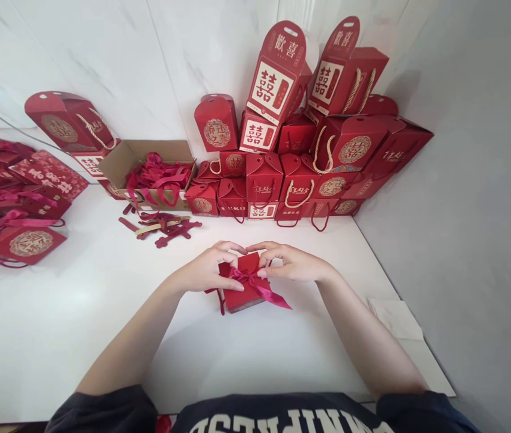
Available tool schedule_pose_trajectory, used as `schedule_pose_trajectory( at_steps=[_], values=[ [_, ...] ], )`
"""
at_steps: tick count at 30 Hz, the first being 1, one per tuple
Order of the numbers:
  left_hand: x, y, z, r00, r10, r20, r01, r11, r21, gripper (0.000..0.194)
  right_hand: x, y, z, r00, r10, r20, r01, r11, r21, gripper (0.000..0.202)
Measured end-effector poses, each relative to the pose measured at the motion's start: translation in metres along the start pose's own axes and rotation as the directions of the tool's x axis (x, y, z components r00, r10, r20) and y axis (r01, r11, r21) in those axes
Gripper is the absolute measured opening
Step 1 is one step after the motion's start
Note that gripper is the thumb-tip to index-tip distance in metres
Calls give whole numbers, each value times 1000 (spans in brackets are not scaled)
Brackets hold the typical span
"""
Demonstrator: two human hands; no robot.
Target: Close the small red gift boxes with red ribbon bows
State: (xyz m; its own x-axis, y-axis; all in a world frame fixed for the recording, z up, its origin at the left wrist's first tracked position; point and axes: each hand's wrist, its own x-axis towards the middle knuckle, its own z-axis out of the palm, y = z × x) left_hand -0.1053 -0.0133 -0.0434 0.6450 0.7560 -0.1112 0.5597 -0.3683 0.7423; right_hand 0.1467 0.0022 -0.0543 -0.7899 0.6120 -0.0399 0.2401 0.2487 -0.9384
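Observation:
A small red gift box (pixel 241 299) lies on the white table in front of me, with a pink ribbon (pixel 273 294) tied in a bow across its top. My left hand (pixel 213 269) is at the box's left side, its thumb on the top near the bow and its fingers curled at the back edge. From the right, my right hand (pixel 289 263) has thumb and index finger pinched on the ribbon beside the knot. Both index fingertips nearly meet behind the box. A dark red cord handle hangs at the box's left side.
Red gift boxes (pixel 264 174) are stacked against the wall at the back. A cardboard box (pixel 174 201) holds pink ribbons, with dark red strips (pixel 165 225) before it. Ribboned boxes (pixel 25 243) fill the left side. White paper (pixel 395 319) lies at the right edge.

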Motion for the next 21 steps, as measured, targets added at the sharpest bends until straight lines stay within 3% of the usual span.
schedule_pose_trajectory(
  at_steps=[3, 8, 14, 21],
  values=[
    [-1, 2, -4, 1000, 2, -22, -2, 1000, -9, 33, 0, 3, 1, 1000, 10, -17, -11, 1000, -7, 18],
    [-4, 4, -10, 999, -11, 46, 14, 997, -72, 29, 1, 4, 0, 1000, -2, -12, 2, 999, -33, 19],
    [-2, -3, -8, 999, -21, 41, 25, 996, -81, 25, 0, 6, 0, 997, -38, -63, 30, 991, -130, 16],
    [1, -17, -12, 990, 116, 80, -79, 927, -367, 25, -1, 6, 1, 996, -30, -82, 23, 996, -85, 11]
  ],
)
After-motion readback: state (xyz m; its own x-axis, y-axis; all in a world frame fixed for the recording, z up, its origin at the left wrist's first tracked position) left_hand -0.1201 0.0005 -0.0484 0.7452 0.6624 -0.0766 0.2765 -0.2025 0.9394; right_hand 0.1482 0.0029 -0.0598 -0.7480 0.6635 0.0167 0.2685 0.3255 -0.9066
